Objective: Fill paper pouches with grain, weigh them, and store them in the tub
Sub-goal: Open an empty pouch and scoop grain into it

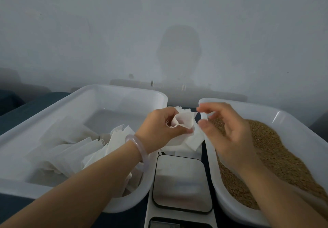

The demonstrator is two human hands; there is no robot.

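Left grip (163,126) is curled round a paper pouch (182,121), pinching it by its lower side so the mouth gapes open toward my right. The pouch hangs in the air over the gap between the two tubs, above a loose pile of empty pouches (188,142) and beyond the scale (181,180).

Right grip (225,126) hovers just beside that mouth, over the near corner of the grain tub (248,105). Thumb and forefinger are apart and the other fingers loosely curled. The tips are blurred, so I can't tell whether any grain (276,156) sits in there.

This pouch looks like thin, soft stuff: very light, creased, with no stiffness to hold its own mouth open. So the hold belongs low and to one side, leaving the rim free. Pinch too high and the opening collapses, and grain goes onto the worktop (32,107). Squeeze hard and it crumples, maybe tears.

Filled, I expect it to sag bottom-heavy, so I'd support it from beneath or pinch the top shut before it goes on the scale. The grain is loose and will run off my fingers, so small amounts, dropped close over the mouth.

More pouches (62,148) lie in the storage tub (124,89) on my left. Filled or flat, I can't make out.
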